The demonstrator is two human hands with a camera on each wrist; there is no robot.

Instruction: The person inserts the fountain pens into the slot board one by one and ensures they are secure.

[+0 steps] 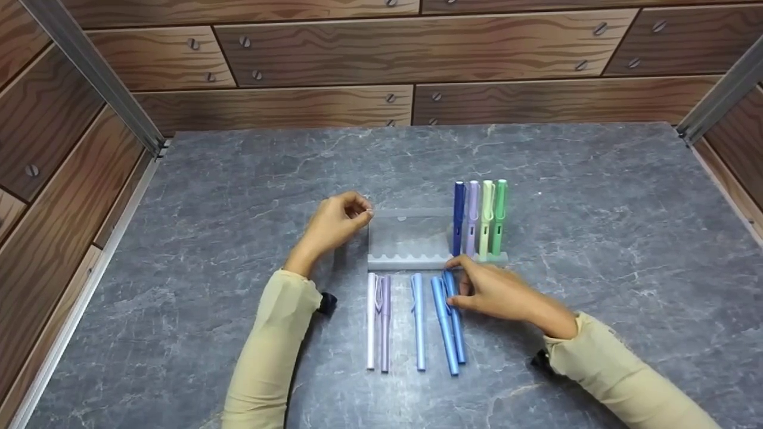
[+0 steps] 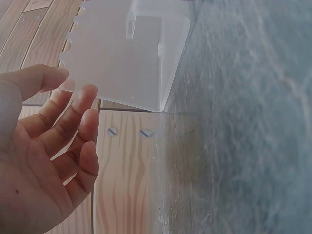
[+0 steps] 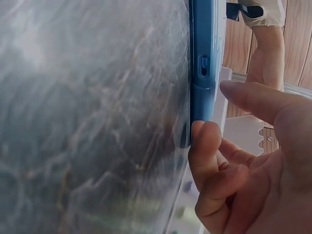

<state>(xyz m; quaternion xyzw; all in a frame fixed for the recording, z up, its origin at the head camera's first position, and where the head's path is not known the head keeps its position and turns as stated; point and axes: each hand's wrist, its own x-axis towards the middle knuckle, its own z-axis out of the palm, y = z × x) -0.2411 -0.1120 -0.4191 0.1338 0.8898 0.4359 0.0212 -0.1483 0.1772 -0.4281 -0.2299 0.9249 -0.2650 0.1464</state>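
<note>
My left hand [image 1: 340,219] pinches the upper left corner of a translucent pen stand [image 1: 408,262] between thumb and fingers; the left wrist view shows the stand's corner [image 2: 112,68] there. My right hand [image 1: 492,289] is at the near ends of two blue pens lying close together. Its index fingertip is at the end of the right-hand blue pen [image 1: 458,339], with the thumb spread apart beside that pen's side. The other blue pen [image 1: 444,333] lies just left. In the right wrist view the blue pen [image 3: 204,44] lies along the tabletop by the fingertips.
In the stand's right end stand a dark blue pen [image 1: 458,217], a lilac pen [image 1: 473,208], a pale green pen [image 1: 487,214] and a green pen [image 1: 499,214]. Before it lie a white-lilac pen [image 1: 371,333], a purple pen [image 1: 385,333] and a light blue pen [image 1: 419,333].
</note>
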